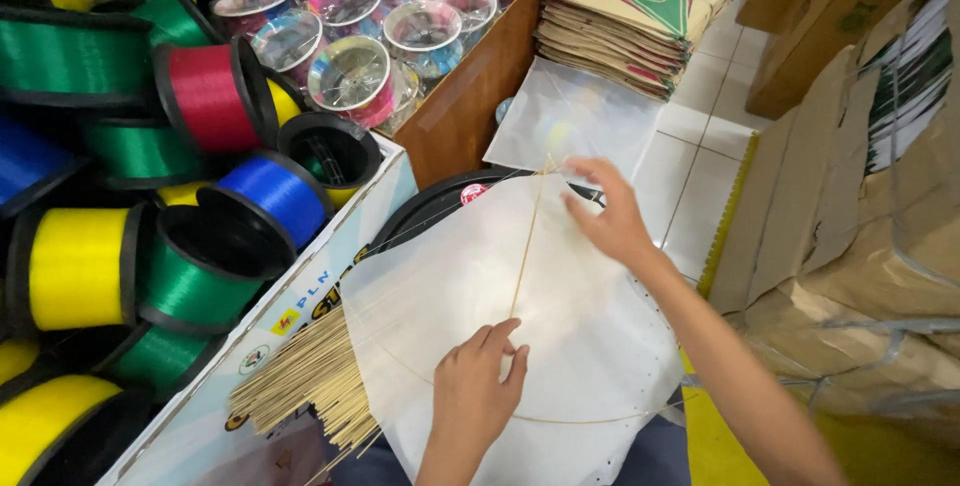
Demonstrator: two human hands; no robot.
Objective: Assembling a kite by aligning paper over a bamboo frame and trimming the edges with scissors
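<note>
Lying flat across the person's lap and a round black object beneath, the white, thin paper kite sail with its slender bamboo spine and curved bamboo bow looked very light, flimsy and easy to tear; the safest places to take hold of it seemed to be along the sticks, where the paper was stiffened, rather than on the bare sheet.

The left hand rested palm down near the middle of the sail, fingers loosely spread and pressing beside the spine, clamped on nothing. The right hand reached forward with the forearm stretched out over the sail's right edge, its fingers open and touching the paper close to the top of the spine; whether the fingertips pinched the stick could not be told for sure. The two hands were well apart.

Beside the sail on the left lay a bundle of thin bamboo sticks on a printed cardboard box, with spools of coloured thread behind. Ahead sat a stack of brown paper kites with red and green stars and another white sheet on the tiled floor.
</note>
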